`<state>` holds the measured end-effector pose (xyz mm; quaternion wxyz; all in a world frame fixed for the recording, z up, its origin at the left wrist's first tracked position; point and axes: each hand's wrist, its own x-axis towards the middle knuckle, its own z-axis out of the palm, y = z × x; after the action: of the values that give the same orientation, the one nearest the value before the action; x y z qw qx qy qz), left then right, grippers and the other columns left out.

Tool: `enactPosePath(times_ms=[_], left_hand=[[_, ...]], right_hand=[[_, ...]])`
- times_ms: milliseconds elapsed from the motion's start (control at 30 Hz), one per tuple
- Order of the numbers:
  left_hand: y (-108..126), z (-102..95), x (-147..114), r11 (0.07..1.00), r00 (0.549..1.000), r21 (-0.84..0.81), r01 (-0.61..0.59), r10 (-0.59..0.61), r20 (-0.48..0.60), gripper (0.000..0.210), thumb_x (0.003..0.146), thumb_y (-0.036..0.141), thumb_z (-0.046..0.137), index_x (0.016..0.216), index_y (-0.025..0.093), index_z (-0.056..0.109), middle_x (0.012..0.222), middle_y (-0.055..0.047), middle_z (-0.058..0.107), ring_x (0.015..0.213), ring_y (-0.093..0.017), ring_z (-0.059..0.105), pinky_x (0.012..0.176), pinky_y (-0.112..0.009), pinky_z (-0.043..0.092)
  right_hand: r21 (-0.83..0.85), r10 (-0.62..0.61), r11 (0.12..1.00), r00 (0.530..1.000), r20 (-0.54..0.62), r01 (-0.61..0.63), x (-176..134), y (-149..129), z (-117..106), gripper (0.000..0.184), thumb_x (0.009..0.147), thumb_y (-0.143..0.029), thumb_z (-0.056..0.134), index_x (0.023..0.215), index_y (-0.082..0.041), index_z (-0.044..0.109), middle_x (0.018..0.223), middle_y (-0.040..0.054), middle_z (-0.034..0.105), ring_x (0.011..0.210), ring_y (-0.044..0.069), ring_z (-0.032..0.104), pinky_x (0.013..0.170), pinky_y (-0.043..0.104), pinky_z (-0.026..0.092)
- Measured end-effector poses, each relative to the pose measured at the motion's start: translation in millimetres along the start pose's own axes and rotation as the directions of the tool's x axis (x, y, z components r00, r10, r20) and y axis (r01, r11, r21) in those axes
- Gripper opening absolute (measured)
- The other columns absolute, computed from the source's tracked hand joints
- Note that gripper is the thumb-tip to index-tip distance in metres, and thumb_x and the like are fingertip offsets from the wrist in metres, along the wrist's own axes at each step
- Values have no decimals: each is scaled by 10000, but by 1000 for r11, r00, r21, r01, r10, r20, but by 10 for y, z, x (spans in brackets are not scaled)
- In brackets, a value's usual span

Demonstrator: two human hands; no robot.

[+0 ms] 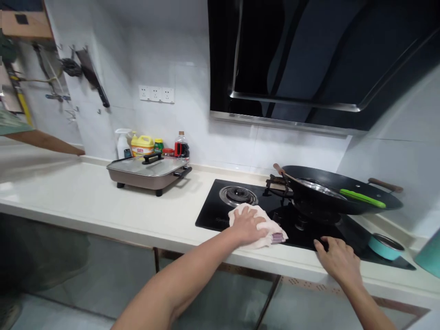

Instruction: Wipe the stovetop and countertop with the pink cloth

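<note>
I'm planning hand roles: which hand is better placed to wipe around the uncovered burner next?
Probably the left hand: it lies on the pink cloth by the uncovered burner, while the empty right hand is farther off, at the cooktop's front edge.

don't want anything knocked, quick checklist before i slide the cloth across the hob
1. Left hand on cloth: ok, palm down.
2. Right hand clear of wok: ok, at front edge of hob.
3. Left burner free of pots: ok.
4. Wok off hob: not ok, on its right side.
5. Turquoise bowl off hob: not ok, at the right end.
6. Left burner cool: cannot tell.
</note>
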<state>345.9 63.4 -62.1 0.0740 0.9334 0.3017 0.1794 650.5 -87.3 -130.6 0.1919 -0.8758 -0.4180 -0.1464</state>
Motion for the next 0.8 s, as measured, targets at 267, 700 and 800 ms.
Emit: enactPosePath(times_ms=[267,700,800], left_hand=[[-659,-393,-226,953,953,42,299,-300,28,624,923,700,489,1453,389,595,1651,-62,398,1517,-419,264,1191,-643,242],[-543,-393,-916,932,943,161,324,-306,-129,516,981,639,457,1344,351,683,1558,-113,483,1458,-395,348,1142,-663,295],[-86,-190,-678,977,981,84,194,-191,-42,566,961,689,459,1385,369,654,1586,-114,462,1477,-410,318,1156,-706,230]], right_hand=[[-6,-4,1000,1000,25,4,5,-14,-8,644,957,-600,287,1261,-191,680,1383,175,610,1239,400,554,1047,542,432],[-12,11,1000,1000,17,-11,-15,-89,-22,648,955,-590,293,1284,-175,666,1353,197,606,1240,399,544,1059,551,412],[-8,13,1000,1000,22,-13,-22,-98,-24,647,955,-583,289,1282,-173,667,1358,199,605,1244,399,546,1058,546,416]])
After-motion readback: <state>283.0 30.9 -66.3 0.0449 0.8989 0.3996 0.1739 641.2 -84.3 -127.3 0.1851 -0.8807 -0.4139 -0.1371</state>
